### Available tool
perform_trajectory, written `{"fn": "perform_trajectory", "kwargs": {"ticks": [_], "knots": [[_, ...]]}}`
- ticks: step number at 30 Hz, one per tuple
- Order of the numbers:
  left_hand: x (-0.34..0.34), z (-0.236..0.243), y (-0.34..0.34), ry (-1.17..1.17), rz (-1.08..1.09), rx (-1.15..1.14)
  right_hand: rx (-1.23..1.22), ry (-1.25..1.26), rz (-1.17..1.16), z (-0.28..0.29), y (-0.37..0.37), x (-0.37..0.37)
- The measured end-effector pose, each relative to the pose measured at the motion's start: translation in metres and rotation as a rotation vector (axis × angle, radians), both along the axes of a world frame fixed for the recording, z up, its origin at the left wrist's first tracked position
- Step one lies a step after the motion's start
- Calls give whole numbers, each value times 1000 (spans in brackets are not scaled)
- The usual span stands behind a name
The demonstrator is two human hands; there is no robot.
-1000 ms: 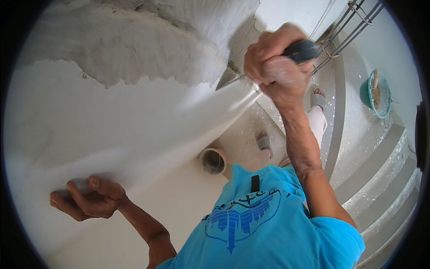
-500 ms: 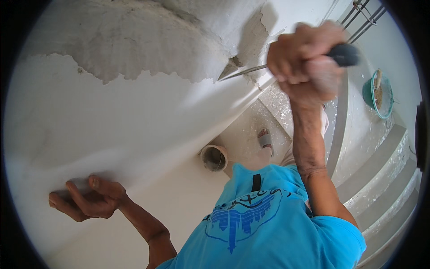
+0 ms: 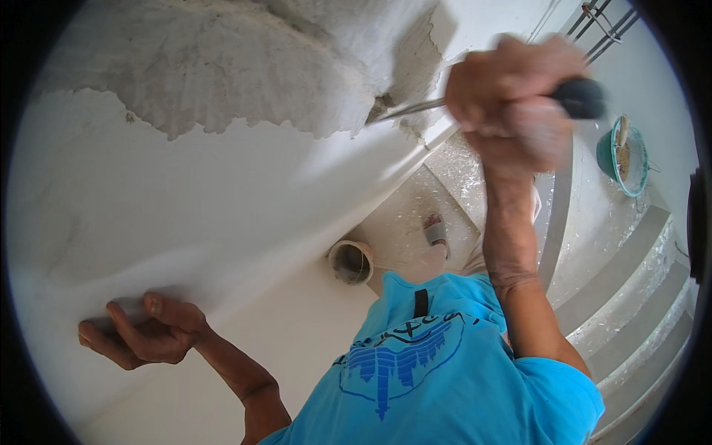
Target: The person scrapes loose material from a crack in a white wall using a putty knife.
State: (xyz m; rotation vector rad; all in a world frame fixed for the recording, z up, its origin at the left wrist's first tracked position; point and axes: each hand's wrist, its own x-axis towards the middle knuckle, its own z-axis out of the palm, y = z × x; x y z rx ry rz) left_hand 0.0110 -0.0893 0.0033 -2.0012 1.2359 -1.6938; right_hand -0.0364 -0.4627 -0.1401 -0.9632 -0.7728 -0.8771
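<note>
In my right hand (image 3: 512, 107) is a black-handled tool (image 3: 415, 110) with a thin metal blade, its dark rounded handle end sticking out on the right. The fist around it is blurred by motion. The blade's tip meets the wall (image 3: 222, 193) at the ragged edge where white coating borders a rough grey patch (image 3: 245, 74), beside a small dark hollow. Lower left, my left hand (image 3: 144, 330) leans on the smooth white wall, its bent fingers apart and nothing visible in them.
Below the wall stands a bucket (image 3: 363, 253) on the speckled floor, near my sandalled foot (image 3: 435, 229). Curved steps (image 3: 615, 297) lie at the right, with a green basin (image 3: 610, 153) holding some material above them. Metal rods (image 3: 604, 30) stick out at the upper right.
My right hand and the tool have shifted slightly right, and the blade tip sits a little higher along the coating's edge. The left hand stays against the wall.
</note>
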Motion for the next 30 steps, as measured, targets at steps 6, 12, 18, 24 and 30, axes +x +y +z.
{"fn": "perform_trajectory", "kwargs": {"ticks": [6,12,18,24,30], "knots": [[4,-5,1,5,-8,-11,113,38,87,-4,-7,-5],[0,-5,-1,-20,7,-17,326,383,14,-28,44,6],[1,-3,1,6,-26,-1,175,46,80,-6,9,-2],[3,-9,-2,-9,39,-11,133,117,114,-13,8,-1],[9,-6,-6,-4,19,-4,67,-23,73,1,-27,-1]]}}
